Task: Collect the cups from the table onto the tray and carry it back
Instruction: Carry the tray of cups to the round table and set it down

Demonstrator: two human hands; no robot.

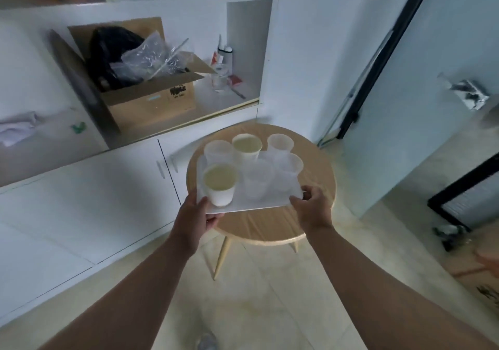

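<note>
- White plastic tray sits straight ahead of me, over the round wooden table, its long axis running left to right across my body, near edge tipped a little toward me.
- My left hand is closed on the near left corner, thumb on top beside a cup, fingers curled under the rim.
- My right hand pinches the near right corner the same way; both hands are about equally near, so the load is shared.
- I cannot tell whether the tray still rests on the table or is just clear of it.
- Six cups stand upright on the tray in two rows, close together, some touching.
- Two white cups hold a pale yellowish liquid, nearly full by the look of it.
- The other four translucent cups look empty, though blur makes this uncertain.
- No cup is left on the bare tabletop, so I judge collecting done; carrying back calls for a level tray, or the full cups will slop.
</note>
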